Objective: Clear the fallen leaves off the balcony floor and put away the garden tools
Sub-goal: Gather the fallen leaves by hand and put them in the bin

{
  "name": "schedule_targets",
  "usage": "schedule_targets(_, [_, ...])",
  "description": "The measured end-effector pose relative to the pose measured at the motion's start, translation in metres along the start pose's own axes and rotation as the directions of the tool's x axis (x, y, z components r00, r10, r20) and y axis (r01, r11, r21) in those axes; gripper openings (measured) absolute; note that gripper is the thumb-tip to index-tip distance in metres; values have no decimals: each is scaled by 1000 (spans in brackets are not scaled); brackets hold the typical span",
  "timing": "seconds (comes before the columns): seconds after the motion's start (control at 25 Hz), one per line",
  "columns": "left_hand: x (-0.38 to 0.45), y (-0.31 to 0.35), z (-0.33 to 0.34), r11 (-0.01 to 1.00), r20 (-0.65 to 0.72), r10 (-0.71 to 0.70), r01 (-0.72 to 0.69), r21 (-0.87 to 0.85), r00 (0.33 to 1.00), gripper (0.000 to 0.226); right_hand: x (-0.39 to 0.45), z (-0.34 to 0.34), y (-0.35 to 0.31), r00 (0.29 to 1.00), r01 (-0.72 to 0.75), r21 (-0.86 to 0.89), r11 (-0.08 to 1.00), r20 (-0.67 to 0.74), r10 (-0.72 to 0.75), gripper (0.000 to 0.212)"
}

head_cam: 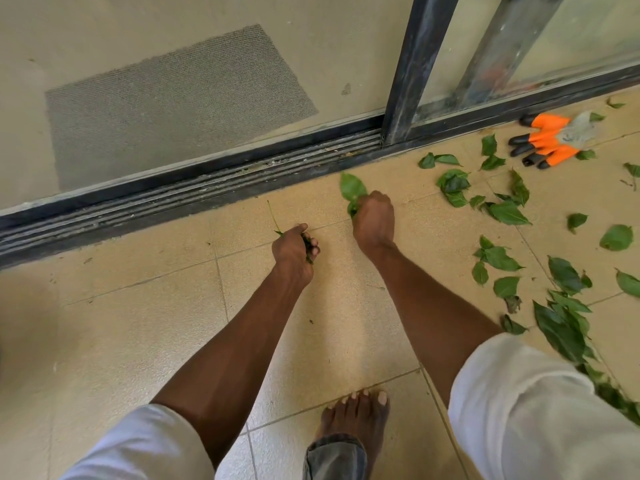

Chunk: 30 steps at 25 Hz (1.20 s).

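Both my hands reach down to the tan tiled balcony floor (138, 323) near the sliding door track. My left hand (294, 249) grips a small bunch of green leaves, with a thin stem sticking up from the fist. My right hand (374, 221) grips a bunch of leaves; one broad leaf (351, 187) pokes out above the fingers. Several loose green leaves (509, 213) lie scattered on the tiles to the right. A pair of orange and grey garden gloves with black claw tips (547, 140) lies by the door frame at the upper right.
The dark metal sliding door track (194, 199) runs across the view, with a glass door panel (540, 46) at the right and a grey mat (173, 105) inside. My bare foot (353, 417) stands on the tiles below. A thicker leafy heap (568, 334) lies at the right edge.
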<state>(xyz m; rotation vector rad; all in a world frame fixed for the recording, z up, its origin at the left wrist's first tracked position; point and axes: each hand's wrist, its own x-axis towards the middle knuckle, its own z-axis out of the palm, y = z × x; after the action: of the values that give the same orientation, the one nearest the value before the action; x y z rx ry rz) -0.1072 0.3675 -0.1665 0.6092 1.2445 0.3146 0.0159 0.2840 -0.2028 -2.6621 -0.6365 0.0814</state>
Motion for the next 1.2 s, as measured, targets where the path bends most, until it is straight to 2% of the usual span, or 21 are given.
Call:
schedule_targets(0.08, [-1, -1, 4, 1000, 5, -3, 3, -2, 1000, 11, -10, 6, 4, 998, 52, 35, 998, -42, -50, 26])
schedule_targets(0.16, [0, -2, 7, 1000, 8, -4, 4, -1, 1000, 11, -1, 3, 2, 997, -69, 188, 980, -20, 74, 35])
schedule_targets(0.2, [1, -1, 7, 1000, 12, -4, 4, -3, 1000, 11, 6, -2, 0, 989, -146, 239, 960, 9, 148, 32])
schedule_targets(0.28, [1, 1, 7, 1000, 18, 3, -3, -8, 1000, 10, 26, -13, 0, 969, -244, 253, 936, 14, 248, 15])
schedule_targets(0.36, [3, 3, 5, 1000, 4, 5, -5, -12, 1000, 10, 45, -29, -1, 954, -284, 237, 929, -29, 299, 16])
schedule_targets(0.44, [2, 3, 4, 1000, -1, 0, 0, -13, 1000, 12, 55, -39, -4, 959, -271, 129, 954, -43, 279, 22])
schedule_targets(0.52, [1, 5, 4, 1000, 4, -2, 2, -15, 1000, 13, 56, -42, -9, 976, -216, 44, 975, 12, 215, 26])
schedule_targets(0.6, [-1, 4, 4, 1000, 5, -1, 2, -16, 1000, 12, 54, -33, -13, 988, -98, 84, 992, 128, 87, 25])
schedule_targets(0.72, [-6, 2, 3, 1000, 23, 1, -1, -5, 1000, 11, 45, -18, -11, 955, 51, 115, 992, 285, -82, 23])
schedule_targets(0.84, [-8, 3, 1, 1000, 23, 10, -10, 0, 1000, 11, 32, -14, -2, 942, 71, 3, 997, 328, -68, 22])
schedule_targets(0.88, [-9, 2, 0, 1000, 22, 9, -10, 1, 1000, 10, 28, -17, 2, 952, 54, 29, 998, 301, -61, 19])
schedule_targets(0.96, [-11, 2, -3, 1000, 30, 9, -9, -1, 1000, 10, 30, -32, 7, 983, -78, 276, 958, 182, 28, 20])
schedule_targets(1.04, [-11, 2, -4, 1000, 28, 10, -10, -12, 1000, 10, 38, -53, 16, 972, -218, 603, 767, 69, 223, 35])
schedule_targets(1.08, [-11, 2, -5, 1000, 21, 11, -10, -18, 1000, 10, 40, -64, 20, 957, -272, 691, 670, 120, 265, 44])
schedule_targets(1.12, [-11, 1, -6, 1000, 14, 10, -10, -23, 1000, 10, 38, -72, 22, 947, -319, 709, 629, 223, 229, 51])
schedule_targets(1.16, [-12, 0, -5, 1000, 14, 9, -9, -28, 1000, 10, 33, -77, 22, 926, -350, 638, 686, 344, 154, 56])
schedule_targets(1.2, [-13, -2, -3, 999, 17, 7, -6, -31, 1000, 10, 22, -80, 20, 884, -329, 492, 806, 460, 80, 61])
